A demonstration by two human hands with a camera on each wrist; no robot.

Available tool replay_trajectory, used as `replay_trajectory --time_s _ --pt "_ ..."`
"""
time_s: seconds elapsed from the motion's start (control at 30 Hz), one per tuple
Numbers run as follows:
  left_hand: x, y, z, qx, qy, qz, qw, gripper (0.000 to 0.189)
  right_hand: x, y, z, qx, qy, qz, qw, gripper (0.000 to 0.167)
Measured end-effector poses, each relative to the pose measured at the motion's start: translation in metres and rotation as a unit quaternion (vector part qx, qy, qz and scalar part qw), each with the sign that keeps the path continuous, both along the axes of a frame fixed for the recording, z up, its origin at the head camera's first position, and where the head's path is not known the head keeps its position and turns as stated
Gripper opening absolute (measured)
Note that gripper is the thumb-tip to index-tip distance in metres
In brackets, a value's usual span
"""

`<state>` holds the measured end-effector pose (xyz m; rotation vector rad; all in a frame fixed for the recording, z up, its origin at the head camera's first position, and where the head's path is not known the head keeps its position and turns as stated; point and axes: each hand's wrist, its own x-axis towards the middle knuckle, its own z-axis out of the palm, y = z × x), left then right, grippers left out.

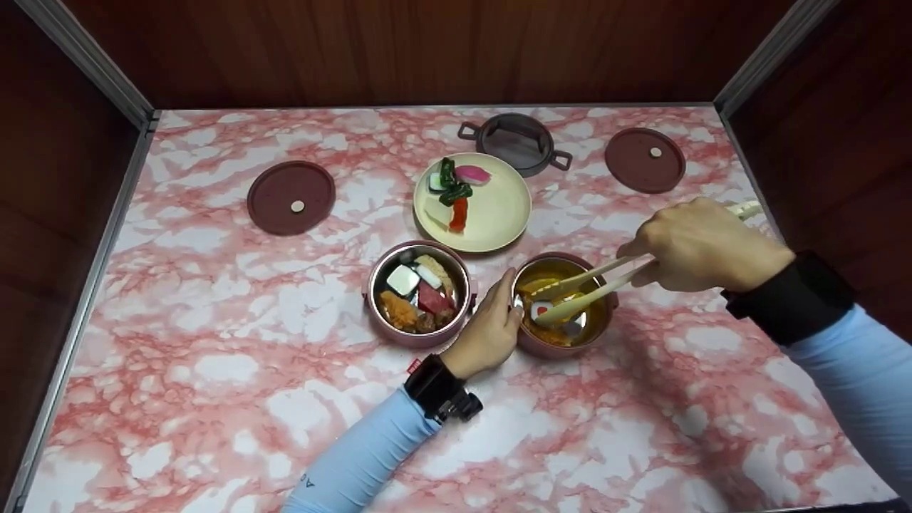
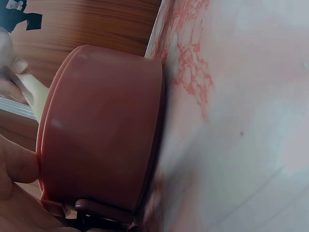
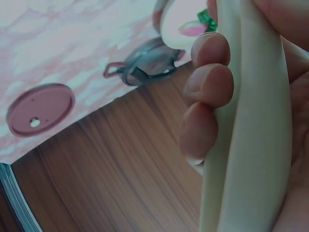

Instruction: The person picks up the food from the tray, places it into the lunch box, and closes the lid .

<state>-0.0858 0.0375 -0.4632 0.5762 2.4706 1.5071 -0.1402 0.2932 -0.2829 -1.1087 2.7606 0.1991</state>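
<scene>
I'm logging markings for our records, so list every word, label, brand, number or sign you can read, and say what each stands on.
"A", as it seems: on the left sleeve; the marks after it are too small to read.
Red tag at the left wristband: pale marks, too small to read.
Pale patch on the right wristband: too blurred to read.
Nothing else is readable.

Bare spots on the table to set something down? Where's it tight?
Widest: left of the left pot and in front of the left lid. Also between the sleeves, in front of the right pot. Smaller: between left lid and plate. Crowded: left hand between the pots, plate close behind, tongs over the right pot.
</scene>
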Motion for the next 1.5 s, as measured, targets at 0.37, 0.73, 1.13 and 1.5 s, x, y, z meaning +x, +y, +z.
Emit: replay_trajectory --time_s 0.37,0.73,1.13,1.5 --pt "0.000 0.000 -0.002 -0.003 0.005 0.000 1.0000 0.060 -0.001 0.005 -0.006 -0.001 -0.002 -0.003 1.0000 0.027" --pt "0.001 0.000 0.000 -0.005 0.000 0.002 1.0000 0.061 0.009 -0.012 -0.001 0.027 0.045 0.010 0.9985 0.022" --pt "0.000 0.000 0.001 -0.004 -0.005 0.000 1.0000 0.061 0.017 -0.021 0.017 0.037 0.070 0.022 0.9966 0.025" --pt "0.000 0.001 -0.002 -0.002 -0.005 0.001 1.0000 0.061 0.017 -0.022 0.007 0.021 0.084 0.029 0.9958 0.023"
